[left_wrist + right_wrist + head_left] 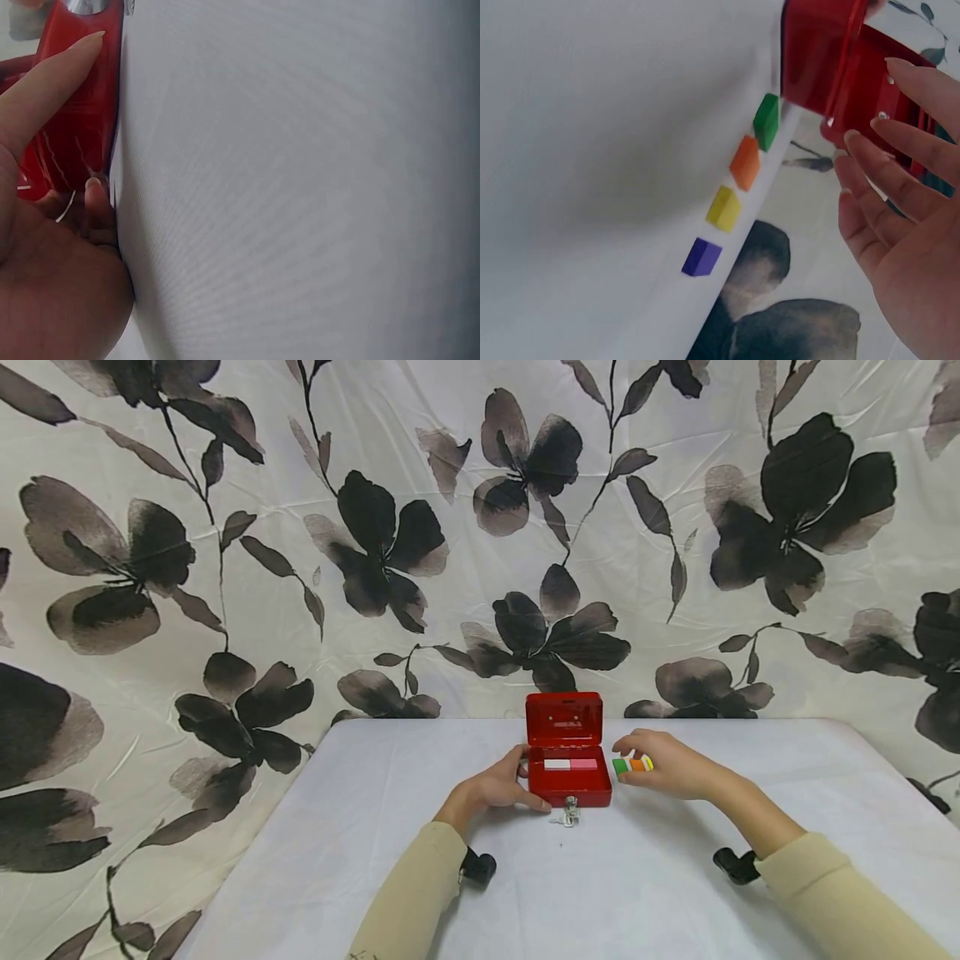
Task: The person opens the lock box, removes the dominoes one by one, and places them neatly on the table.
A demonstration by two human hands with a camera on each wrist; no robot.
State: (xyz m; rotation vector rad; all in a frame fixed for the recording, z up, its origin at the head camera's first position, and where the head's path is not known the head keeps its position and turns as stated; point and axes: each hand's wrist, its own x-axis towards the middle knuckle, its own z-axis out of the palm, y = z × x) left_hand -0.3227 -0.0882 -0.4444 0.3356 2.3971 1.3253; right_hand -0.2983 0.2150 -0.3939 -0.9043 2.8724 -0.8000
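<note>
A red cash box (570,789) stands with its lid (564,718) raised. Inside lie a white block (557,765) and a pink block (583,764), end to end. My left hand (491,783) holds the box's left side, thumb along the front and the other fingers round the side. To the right of the box, my right hand (667,764) hovers with extended fingers and nothing in them. Beside it, a green block (766,122), an orange block (745,163), a yellow block (724,208) and a purple block (702,257) form a row; the hand hides the purple one in the head view.
Keys (571,814) hang at the lock on the box's front. A white cloth covers the table (360,793). Behind its back edge hangs a floral curtain (420,435). Black wrist cameras jut out near both sleeves.
</note>
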